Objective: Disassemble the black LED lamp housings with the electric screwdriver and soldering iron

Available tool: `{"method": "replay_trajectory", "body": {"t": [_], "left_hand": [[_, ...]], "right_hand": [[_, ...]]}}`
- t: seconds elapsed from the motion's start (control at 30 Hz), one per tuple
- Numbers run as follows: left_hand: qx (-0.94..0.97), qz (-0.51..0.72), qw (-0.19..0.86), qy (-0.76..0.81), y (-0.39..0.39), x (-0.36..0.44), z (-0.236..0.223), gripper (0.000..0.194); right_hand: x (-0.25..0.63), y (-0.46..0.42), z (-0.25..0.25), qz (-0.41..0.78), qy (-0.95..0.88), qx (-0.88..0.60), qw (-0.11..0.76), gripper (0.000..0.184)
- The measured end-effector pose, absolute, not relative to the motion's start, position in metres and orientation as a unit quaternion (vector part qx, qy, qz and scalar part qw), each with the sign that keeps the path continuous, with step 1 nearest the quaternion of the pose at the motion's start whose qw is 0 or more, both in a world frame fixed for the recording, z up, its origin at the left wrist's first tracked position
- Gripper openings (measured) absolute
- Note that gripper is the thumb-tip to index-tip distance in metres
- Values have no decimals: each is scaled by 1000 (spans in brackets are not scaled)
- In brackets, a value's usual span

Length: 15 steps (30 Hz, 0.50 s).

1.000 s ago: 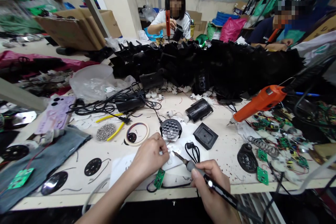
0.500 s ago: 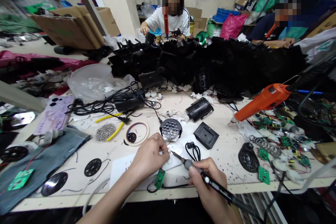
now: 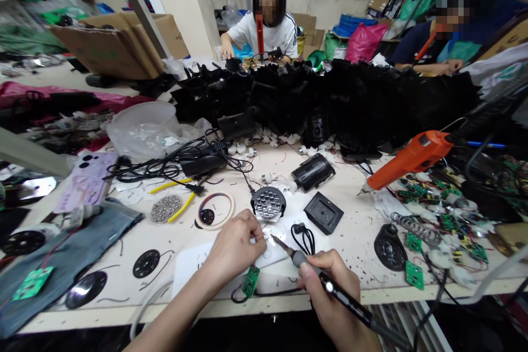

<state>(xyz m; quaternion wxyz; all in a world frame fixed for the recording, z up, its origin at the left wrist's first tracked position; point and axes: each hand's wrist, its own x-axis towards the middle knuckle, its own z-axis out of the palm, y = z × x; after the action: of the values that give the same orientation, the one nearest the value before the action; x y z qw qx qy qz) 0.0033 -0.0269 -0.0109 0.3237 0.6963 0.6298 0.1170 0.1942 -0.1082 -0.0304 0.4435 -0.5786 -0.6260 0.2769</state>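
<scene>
My right hand [image 3: 330,286] is wrapped round a soldering iron [image 3: 301,258], its metal tip pointing up and left. Just left of that tip, my left hand [image 3: 239,245] has its fingers pinched together over a white sheet [image 3: 193,261]; what they hold is too small to make out. Below those fingers a small green circuit board [image 3: 251,281] stands on edge with dark wires by it. Behind the hands lies a round black lamp head [image 3: 268,203] with a silvery honeycomb face. A coiled black cable [image 3: 303,237] rests beyond the iron.
An orange electric screwdriver [image 3: 408,160] hangs at the right, above loose circuit boards [image 3: 414,275]. A tape roll [image 3: 214,210], a heap of screws [image 3: 165,209] and a black square housing [image 3: 324,213] lie around. Black parts [image 3: 350,99] pile up behind; two people sit beyond.
The soldering iron's tip has drawn slightly right and away from my left fingers. My left hand stays in nearly the same place.
</scene>
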Motion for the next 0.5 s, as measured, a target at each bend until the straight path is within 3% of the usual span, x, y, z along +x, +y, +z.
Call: {"method": "replay_trajectory", "body": {"t": [0.5], "left_hand": [[714, 152, 312, 608, -34, -6, -16, 18]], "right_hand": [[201, -111, -32, 282, -599, -590, 462, 9]]}}
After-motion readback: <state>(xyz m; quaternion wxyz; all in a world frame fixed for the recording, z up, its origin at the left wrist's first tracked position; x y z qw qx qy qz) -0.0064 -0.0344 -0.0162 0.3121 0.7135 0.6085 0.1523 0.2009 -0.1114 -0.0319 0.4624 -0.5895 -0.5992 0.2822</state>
